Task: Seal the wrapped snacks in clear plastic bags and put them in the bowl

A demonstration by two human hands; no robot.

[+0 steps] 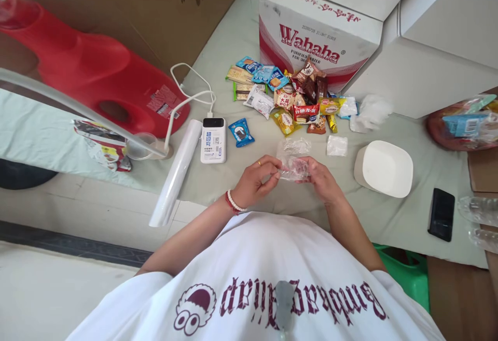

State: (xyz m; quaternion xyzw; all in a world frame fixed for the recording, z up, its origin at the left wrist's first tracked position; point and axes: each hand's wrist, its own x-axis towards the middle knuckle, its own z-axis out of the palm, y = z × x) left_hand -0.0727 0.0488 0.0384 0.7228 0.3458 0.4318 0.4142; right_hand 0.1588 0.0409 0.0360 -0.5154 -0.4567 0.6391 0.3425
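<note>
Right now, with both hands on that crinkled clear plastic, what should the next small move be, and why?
Probably ease the left hand and right hand gently apart to smooth the clear plastic: fingers of both hold it, and it looks crumpled between them.

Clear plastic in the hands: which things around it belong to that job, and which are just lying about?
Seemingly in the job:
clear plastic, held between left hand and right hand
wrapped snacks, perhaps
white tub, perhaps

Probably just lying about:
phone
power bank
red jug
Wahaha box
</note>
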